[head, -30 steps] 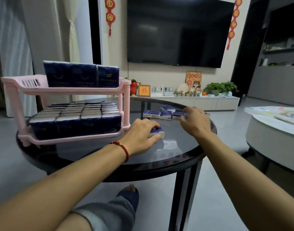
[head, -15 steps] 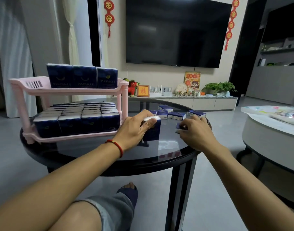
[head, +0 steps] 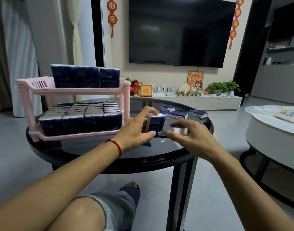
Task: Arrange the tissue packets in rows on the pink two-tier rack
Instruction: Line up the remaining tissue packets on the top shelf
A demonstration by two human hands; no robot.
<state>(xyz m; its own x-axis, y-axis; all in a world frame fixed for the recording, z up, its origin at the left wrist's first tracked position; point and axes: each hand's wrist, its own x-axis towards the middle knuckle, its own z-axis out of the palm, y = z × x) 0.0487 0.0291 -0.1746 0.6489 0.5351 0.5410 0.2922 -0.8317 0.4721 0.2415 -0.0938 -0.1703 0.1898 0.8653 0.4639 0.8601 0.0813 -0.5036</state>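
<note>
"TWINKLE" showing in pale letters on three upright tissue packets (head: 85,77) on top tier of pink rack (head: 72,90), up-left of left hand (head: 136,130). Small framed sign (head: 145,90) beyond hands bearing 福.

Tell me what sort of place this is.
Most likely a home living room: a wall-mounted television, a low media cabinet with ornaments and a potted plant, and a round glass coffee table.

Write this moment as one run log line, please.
left hand: grips upright tissue packet | right hand: pinches flat packet | pink rack: lower tier full, top row started
</note>
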